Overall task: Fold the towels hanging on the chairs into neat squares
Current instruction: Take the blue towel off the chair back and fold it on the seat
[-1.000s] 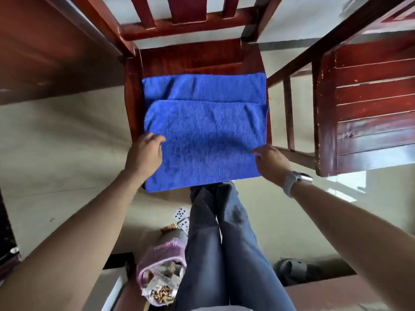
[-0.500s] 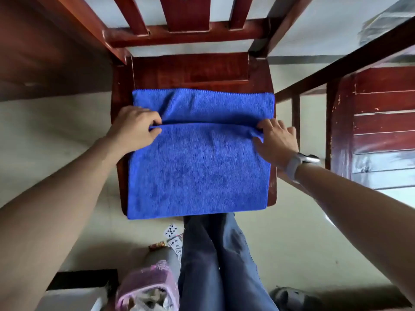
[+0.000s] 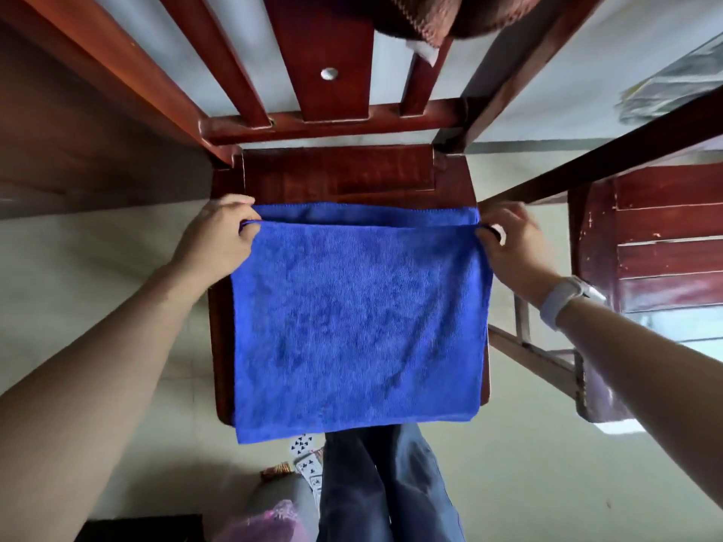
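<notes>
Head view looks straight down on a blue towel [image 3: 360,322] lying folded on the seat of a red-brown wooden chair [image 3: 344,178]; its near edge hangs just over the seat's front, and a strip of the lower layer shows beyond the upper layer's far edge; the left hand [image 3: 217,244] pinches the upper layer's far left corner, fingers curled round the cloth; the right hand [image 3: 512,248], slightly blurred, grips the far right corner likewise, a pale watch [image 3: 567,297] on its wrist; a brown towel [image 3: 442,17] hangs on the chair's back at the top; a second wooden chair [image 3: 657,244] stands to the right; playing cards [image 3: 303,444] showing club pips lie on the floor beside blue jeans [image 3: 383,487]; no brand or label can be read.
</notes>
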The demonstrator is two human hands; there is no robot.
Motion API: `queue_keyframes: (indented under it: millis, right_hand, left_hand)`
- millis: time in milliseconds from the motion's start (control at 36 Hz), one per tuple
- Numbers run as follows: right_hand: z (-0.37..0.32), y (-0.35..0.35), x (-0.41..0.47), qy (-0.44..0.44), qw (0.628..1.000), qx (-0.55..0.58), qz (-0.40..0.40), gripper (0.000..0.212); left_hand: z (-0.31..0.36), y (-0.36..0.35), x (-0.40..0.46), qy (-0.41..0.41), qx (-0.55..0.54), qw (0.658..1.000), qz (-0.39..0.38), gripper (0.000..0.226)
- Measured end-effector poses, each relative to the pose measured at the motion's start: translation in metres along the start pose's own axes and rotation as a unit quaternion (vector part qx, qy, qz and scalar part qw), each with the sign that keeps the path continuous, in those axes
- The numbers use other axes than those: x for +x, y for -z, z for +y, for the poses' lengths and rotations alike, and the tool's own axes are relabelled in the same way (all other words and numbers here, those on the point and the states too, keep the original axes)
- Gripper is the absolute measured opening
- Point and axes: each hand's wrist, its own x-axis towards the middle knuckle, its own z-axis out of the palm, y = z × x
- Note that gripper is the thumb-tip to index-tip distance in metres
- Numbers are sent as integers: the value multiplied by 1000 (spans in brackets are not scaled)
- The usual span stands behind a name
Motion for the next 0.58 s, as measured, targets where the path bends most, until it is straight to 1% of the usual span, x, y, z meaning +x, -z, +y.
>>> queue_keyframes:
  millis: [111, 194, 250, 361, 444, 500, 583]
  right_hand:
    - [-2, -12, 13, 16, 998, -28, -50, 16]
    - [-1, -17, 17, 31, 997, -50, -56, 16]
    - [-2, -19, 18, 34, 997, -48, -55, 16]
    - [-3, -18, 21, 9, 998, -22, -66, 15]
    - [-3, -16, 23, -13, 997, 20, -72, 11]
    - [-1, -15, 24, -26, 996, 44, -72, 7]
    - [0, -13, 22, -71, 990, 100, -70, 7]
  left_hand:
    - [1, -17, 2, -9, 19, 1000, 8, 18]
    - [-1, -21, 2, -17, 28, 999, 16, 17]
    - [-2, -20, 4, -14, 33, 999, 6, 17]
    - [-3, -14, 10, -7, 31, 999, -18, 16]
    - [-4, -8, 11, -2, 26, 1000, -13, 16]
    - [-4, -2, 9, 1, 5, 1000, -1, 14]
    - [-1, 8, 1, 14, -60, 998, 13, 10]
